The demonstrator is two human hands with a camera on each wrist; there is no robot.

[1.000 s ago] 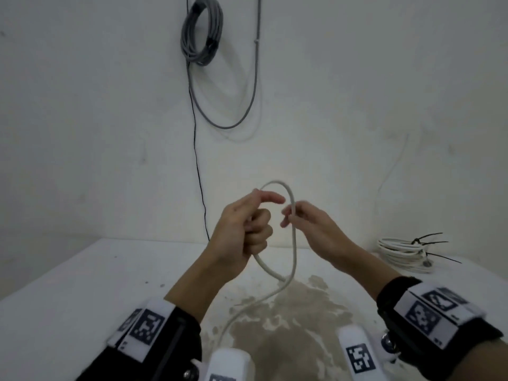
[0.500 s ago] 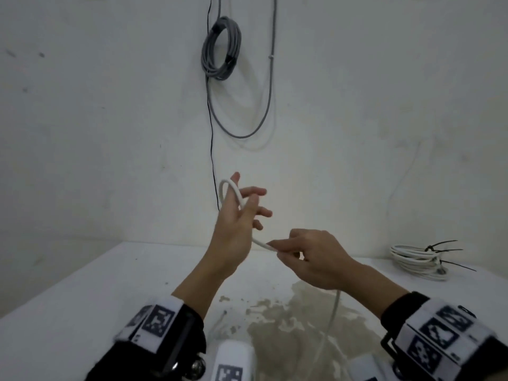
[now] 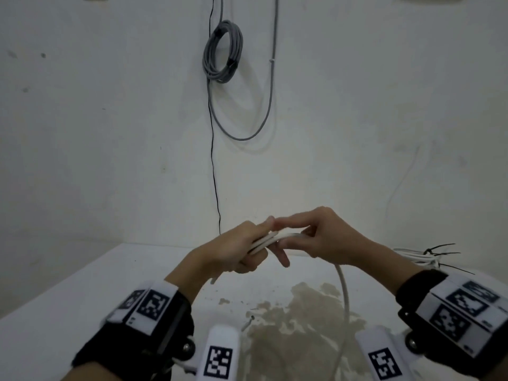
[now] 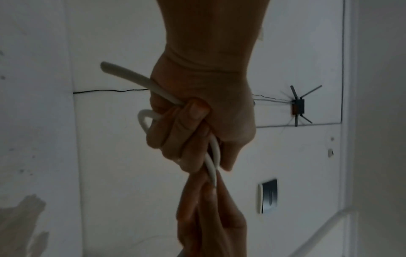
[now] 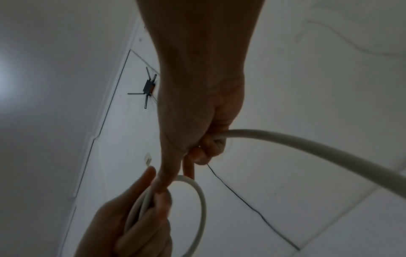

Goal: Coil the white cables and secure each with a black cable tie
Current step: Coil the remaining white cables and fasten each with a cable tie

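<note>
Both hands meet above the white table (image 3: 82, 292). My left hand (image 3: 242, 251) grips a few loops of the white cable (image 3: 270, 240), its fingers curled round them (image 4: 186, 132). The cable's free end (image 4: 123, 71) sticks out behind that fist. My right hand (image 3: 310, 237) pinches the same cable and lays a fresh loop (image 5: 199, 196) against the bundle. The loose length (image 3: 345, 303) hangs from the right hand down toward me. At the far right lies a coiled white cable (image 3: 415, 257) with black cable ties (image 3: 437, 253) on it.
A grey cable coil (image 3: 222, 50) hangs on the wall ahead, with a thin black wire (image 3: 213, 160) running down to the table. A brown worn patch (image 3: 299, 325) marks the tabletop near me. The wall stands close behind the hands.
The left hand has come down from its raised pose and closed round the loops. The right hand has risen to meet it, bringing the cable in as another loop.
</note>
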